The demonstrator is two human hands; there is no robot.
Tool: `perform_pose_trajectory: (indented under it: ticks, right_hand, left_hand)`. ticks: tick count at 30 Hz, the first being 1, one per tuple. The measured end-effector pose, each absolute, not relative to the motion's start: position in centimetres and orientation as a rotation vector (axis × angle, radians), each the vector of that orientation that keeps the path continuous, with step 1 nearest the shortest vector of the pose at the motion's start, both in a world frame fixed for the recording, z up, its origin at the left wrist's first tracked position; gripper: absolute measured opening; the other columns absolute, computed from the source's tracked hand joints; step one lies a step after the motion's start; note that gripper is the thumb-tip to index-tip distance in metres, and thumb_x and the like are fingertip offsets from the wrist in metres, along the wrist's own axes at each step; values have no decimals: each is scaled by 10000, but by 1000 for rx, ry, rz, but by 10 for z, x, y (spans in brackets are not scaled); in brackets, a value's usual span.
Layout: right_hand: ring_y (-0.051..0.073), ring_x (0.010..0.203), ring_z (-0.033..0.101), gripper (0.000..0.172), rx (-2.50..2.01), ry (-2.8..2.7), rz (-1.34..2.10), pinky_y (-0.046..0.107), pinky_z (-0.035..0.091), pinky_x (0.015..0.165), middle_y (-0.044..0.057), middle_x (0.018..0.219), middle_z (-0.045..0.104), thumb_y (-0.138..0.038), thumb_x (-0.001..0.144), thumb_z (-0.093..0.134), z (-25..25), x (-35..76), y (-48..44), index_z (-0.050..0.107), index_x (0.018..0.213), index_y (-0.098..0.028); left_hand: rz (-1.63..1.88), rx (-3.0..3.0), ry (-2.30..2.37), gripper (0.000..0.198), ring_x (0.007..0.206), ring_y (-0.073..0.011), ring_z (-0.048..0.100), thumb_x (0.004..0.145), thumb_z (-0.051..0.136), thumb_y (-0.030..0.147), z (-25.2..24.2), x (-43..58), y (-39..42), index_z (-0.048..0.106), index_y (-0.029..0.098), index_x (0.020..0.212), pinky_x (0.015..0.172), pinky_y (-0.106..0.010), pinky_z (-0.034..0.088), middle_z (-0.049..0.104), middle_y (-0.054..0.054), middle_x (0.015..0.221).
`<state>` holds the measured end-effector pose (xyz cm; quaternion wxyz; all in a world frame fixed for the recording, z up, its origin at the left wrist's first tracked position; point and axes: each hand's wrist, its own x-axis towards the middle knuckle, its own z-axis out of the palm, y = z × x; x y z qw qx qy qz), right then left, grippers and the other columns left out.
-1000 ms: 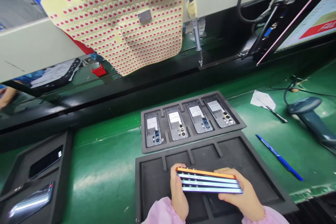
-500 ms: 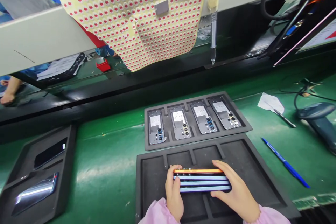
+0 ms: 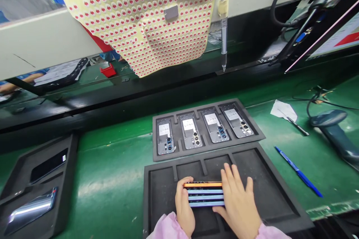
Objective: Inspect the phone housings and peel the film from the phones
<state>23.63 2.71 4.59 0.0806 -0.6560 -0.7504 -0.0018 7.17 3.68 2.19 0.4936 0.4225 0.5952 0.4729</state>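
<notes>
Between my left hand [image 3: 185,209] and right hand [image 3: 241,203] I count four stacked phones [image 3: 206,197]. From them, four open-backed phones [image 3: 190,132] sit at twelve o'clock and two more phones [image 3: 33,210] at nine. I've three dark trays [image 3: 278,179], one blue pen [image 3: 298,172] at three, one clear pen [image 3: 224,34] at twelve, one scanner [image 3: 338,135] at two.

Slim orange-and-blue-edged phone stack [image 3: 206,192] was held over black rectangular foam tray [image 3: 269,186]. Four flat grey phones [image 3: 189,130] lay in black four-slot foam tray [image 3: 179,145] behind; slender blue plastic pen [image 3: 298,171] lay right.
</notes>
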Motion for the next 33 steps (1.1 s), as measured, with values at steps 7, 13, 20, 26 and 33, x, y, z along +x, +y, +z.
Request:
perform_pose_trajectory:
  ticks: [7,13,20,26,33]
  right_hand:
    - [280,1286,261,527,-1724,-2351,-115,534,138,1009,144,1324,482,-143,680,497,46,160,36,542,1200,-80]
    - [252,1243,343,631,-1716,-2315,-10,462,172,1013,79,1364,450,-136,640,449,45,204,28,477,1270,-117]
    - [363,1342,144,615,-2121,-2216,-36,613,248,951,165,1413,344,-189,657,489,44,249,19,482,1252,-35]
    - [372,1344,122,743,-2093,-2424,141,668,147,984,146,1448,276,-140,577,598,54,190,34,459,1307,-124]
    - [312,1106,502,377,-1935,-2447,293,526,351,930,143,1166,601,-112,787,523,56,146,51,578,1159,-147]
  left_hand:
    - [1153,1014,1427,414,1002,-215,540,889,367,510,16,69,35,577,172,1002,897,-291,416,613,-78,1051]
    - [1150,1048,1389,402,985,-216,542,905,341,481,14,66,34,571,169,1011,882,-285,416,601,-79,1031]
    - [1155,1015,1380,395,990,-226,536,902,344,467,11,67,34,577,165,1009,888,-294,401,598,-81,1024]
    - [1195,928,1377,493,1133,-265,472,894,299,496,8,66,38,613,141,1029,992,-369,356,563,-116,1151]
    - [1378,737,1385,470,1140,-237,477,876,382,523,5,47,32,489,160,1155,977,-335,387,479,-115,1248]
